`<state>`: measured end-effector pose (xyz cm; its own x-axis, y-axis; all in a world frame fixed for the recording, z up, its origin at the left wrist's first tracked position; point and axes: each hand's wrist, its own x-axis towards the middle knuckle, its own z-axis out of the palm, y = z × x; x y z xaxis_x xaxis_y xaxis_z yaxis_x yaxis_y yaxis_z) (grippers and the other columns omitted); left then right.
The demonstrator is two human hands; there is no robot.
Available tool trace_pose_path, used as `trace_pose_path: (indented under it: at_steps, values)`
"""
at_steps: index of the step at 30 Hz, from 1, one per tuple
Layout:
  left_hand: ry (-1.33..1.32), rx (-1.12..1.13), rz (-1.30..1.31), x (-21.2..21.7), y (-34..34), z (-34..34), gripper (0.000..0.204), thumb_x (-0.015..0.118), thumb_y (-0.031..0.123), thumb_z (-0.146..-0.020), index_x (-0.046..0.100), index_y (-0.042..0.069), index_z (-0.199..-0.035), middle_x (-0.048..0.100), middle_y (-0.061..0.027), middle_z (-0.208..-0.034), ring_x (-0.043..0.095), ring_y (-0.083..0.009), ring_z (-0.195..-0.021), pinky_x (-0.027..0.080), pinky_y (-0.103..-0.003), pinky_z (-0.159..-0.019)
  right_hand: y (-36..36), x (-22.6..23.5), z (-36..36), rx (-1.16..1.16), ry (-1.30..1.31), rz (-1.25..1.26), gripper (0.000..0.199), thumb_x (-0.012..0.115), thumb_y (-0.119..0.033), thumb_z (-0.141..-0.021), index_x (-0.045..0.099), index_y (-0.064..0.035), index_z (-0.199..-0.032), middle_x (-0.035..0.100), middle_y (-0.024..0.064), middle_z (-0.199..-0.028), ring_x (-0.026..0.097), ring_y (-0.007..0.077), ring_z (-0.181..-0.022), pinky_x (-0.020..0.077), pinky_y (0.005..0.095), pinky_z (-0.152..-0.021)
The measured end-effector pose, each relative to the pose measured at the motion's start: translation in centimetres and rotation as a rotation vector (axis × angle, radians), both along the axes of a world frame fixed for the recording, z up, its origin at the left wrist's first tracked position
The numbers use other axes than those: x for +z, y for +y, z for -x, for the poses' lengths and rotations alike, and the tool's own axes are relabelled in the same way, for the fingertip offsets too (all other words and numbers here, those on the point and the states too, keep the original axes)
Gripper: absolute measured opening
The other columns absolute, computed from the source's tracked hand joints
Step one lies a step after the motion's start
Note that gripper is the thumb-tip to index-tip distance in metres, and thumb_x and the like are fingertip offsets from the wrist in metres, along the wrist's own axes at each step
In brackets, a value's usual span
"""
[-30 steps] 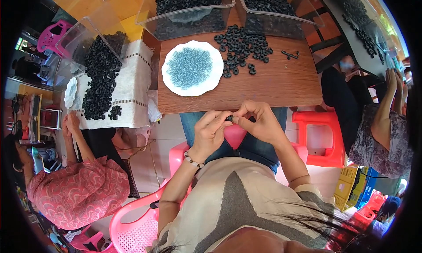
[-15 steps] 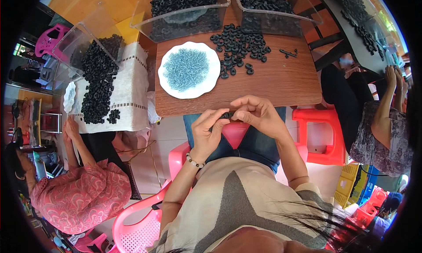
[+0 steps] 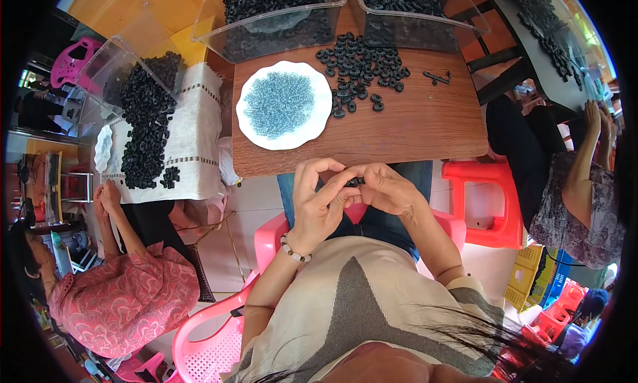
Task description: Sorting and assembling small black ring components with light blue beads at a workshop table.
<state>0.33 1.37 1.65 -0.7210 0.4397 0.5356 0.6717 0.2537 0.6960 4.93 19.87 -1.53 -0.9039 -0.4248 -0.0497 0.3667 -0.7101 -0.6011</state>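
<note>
I see left hand (image 3: 318,203) and right hand (image 3: 385,191) pinching one black ring (image 3: 353,182) between fingertips | risk: ring slips into lap, grip tiny | plate of beads (image 3: 247,125) just beyond left hand.

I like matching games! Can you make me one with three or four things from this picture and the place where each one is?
Things:
1. white plate
2. loose black rings
3. small black piece
4. red stool

Places:
A. between the fingers of both hands
B. on the floor, right of the table
C. on the wooden table, holding pale blue beads
D. heaped on the table beside the plate

Pairs: 1-C, 2-D, 3-A, 4-B
</note>
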Motion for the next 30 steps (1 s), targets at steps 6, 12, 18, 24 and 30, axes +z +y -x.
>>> trace_pose_path:
  at_steps: [6,12,18,24,30]
  values:
    - [0.044,-0.024,-0.003,0.1,0.1,0.0,0.04,0.084,0.003,-0.068,0.077,0.007,-0.108,0.062,-0.0081,-0.109,0.058,-0.0311,-0.1,0.05,-0.042,-0.083,-0.1,-0.2,0.0,0.006,0.004,0.046,0.058,0.066,-0.044,-0.1,0.065,0.0068,-0.127,0.07,0.0129,-0.116,0.066,0.0196,-0.109,0.0519,0.0364,-0.098]
    - [0.101,-0.038,0.0,0.1,0.0,0.0,0.032,0.083,0.008,-0.073,0.077,0.005,-0.105,0.064,-0.0086,-0.107,0.059,-0.0322,-0.1,0.05,-0.044,-0.084,-1.0,0.4,-0.1,-0.056,-0.046,0.055,0.054,0.069,-0.042,-0.099,0.066,0.0056,-0.125,0.07,0.0113,-0.115,0.066,0.0184,-0.107,0.0503,0.0351,-0.098]
    - [0.093,0.009,0.008,0.0,-0.4,0.0,0.034,0.085,0.01,-0.072,0.079,0.007,-0.106,0.064,-0.0077,-0.104,0.059,-0.03,-0.099,0.05,-0.04,-0.083,-1.6,0.1,-0.5,-0.077,-0.081,0.039,0.051,0.067,-0.044,-0.099,0.068,0.002,-0.12,0.07,0.0103,-0.116,0.065,0.0192,-0.107,0.0492,0.0368,-0.099]
    - [0.063,0.037,-0.007,0.2,-0.7,0.2,0.041,0.088,0.012,-0.067,0.079,0.008,-0.107,0.063,-0.0071,-0.106,0.059,-0.0292,-0.097,0.05,-0.04,-0.081,-1.8,-0.1,-0.7,-0.121,-0.118,0.16,0.058,0.056,-0.055,-0.103,0.068,-0.0014,-0.12,0.07,0.0085,-0.11,0.066,0.0187,-0.103,0.0513,0.0364,-0.095]
    - [0.074,0.045,0.014,0.1,-0.9,0.4,0.042,0.088,0.014,-0.067,0.079,0.008,-0.108,0.063,-0.0068,-0.107,0.059,-0.0288,-0.097,0.05,-0.04,-0.081,-0.9,0.0,-0.4,-0.164,-0.188,-0.134,0.059,0.052,-0.059,-0.103,0.068,-0.0045,-0.12,0.067,0.0049,-0.105,0.065,0.0149,-0.096,0.0537,0.0321,-0.088]
